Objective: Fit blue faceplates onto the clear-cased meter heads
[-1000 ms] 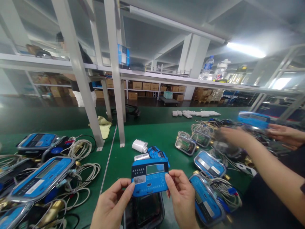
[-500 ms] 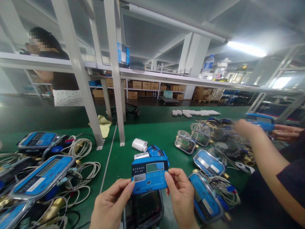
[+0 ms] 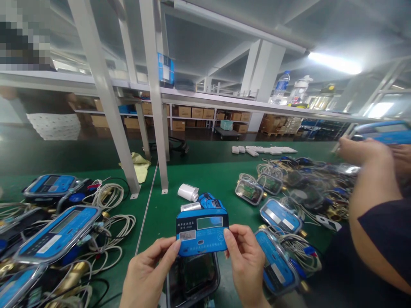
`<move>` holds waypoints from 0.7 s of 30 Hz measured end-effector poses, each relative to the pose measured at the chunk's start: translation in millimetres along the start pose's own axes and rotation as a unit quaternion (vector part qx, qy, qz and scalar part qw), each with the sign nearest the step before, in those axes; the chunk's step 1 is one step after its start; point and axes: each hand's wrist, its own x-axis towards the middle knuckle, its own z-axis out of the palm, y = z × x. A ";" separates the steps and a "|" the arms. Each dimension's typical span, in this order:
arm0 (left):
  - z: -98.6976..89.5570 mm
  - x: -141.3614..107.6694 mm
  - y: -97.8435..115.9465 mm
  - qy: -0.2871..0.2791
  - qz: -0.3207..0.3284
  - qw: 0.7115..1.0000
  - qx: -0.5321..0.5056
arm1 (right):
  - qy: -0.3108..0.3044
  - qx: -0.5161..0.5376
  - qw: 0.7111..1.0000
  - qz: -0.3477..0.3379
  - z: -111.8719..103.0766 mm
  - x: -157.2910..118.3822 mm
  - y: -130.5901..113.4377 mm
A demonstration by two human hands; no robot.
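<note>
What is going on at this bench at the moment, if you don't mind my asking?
The left hand and right hand hold a blue faceplate between them by its sides, above an open-looking dark housing. More blue-faced meters with coiled cables lie on the green bench to both sides. At the right, a co-worker's hands hold another blue-faced unit above a crowded cluster of meters.

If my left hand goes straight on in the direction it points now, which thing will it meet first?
The blue faceplate, which the left hand pinches at its edge. Beyond it, the line seems to lead to the blue plates behind, though depth is unclear.
</note>
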 end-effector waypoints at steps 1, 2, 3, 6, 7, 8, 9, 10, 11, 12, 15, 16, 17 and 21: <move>0.2 -0.6 0.6 0.000 0.002 1.000 -0.002 | -0.001 -0.003 1.000 -0.001 -0.3 0.2 0.0; 0.6 -1.3 1.5 -0.001 0.005 1.000 -0.003 | -0.002 -0.007 1.000 0.000 -0.7 0.4 0.2; 1.0 -2.0 2.6 -0.003 0.009 1.000 -0.004 | -0.004 -0.010 1.000 0.002 -1.0 0.6 0.4; 2.6 -3.3 6.1 -0.008 0.020 1.000 -0.020 | -0.009 -0.010 1.000 0.015 -1.4 1.1 1.0; 3.0 -3.4 7.0 -0.011 0.022 0.999 -0.034 | -0.011 -0.008 1.000 0.019 -1.4 1.5 0.9; 3.5 -3.6 7.8 -0.015 0.021 0.998 -0.049 | -0.013 -0.005 1.000 0.025 -1.3 1.9 0.7; 3.9 -3.9 8.5 -0.022 0.018 0.997 -0.065 | -0.015 -0.003 0.999 0.030 -1.2 2.6 0.3; 4.3 -4.3 9.1 -0.027 0.014 0.996 -0.080 | -0.017 -0.001 0.999 0.032 -1.1 3.3 -0.4; 4.8 -4.9 9.6 -0.033 0.010 0.995 -0.091 | -0.019 0.001 0.999 0.032 -1.0 4.2 -1.3; 5.2 -5.8 10.0 -0.036 0.006 0.995 -0.098 | -0.019 0.002 0.999 0.029 -1.1 5.0 -2.3; 6.0 -8.1 10.2 -0.031 -0.001 0.994 -0.101 | -0.012 -0.009 1.000 -0.004 -2.7 6.4 -5.0; 6.0 -8.4 9.9 -0.026 -0.001 0.995 -0.096 | -0.009 -0.020 1.000 -0.021 -3.7 6.2 -5.2; 5.8 -8.3 9.3 -0.022 0.001 0.996 -0.085 | -0.005 -0.033 0.999 -0.039 -4.9 5.6 -5.0; 2.5 -5.2 5.8 -0.025 0.013 1.000 -0.011 | 0.005 -0.078 0.991 -0.110 -9.8 1.6 -1.1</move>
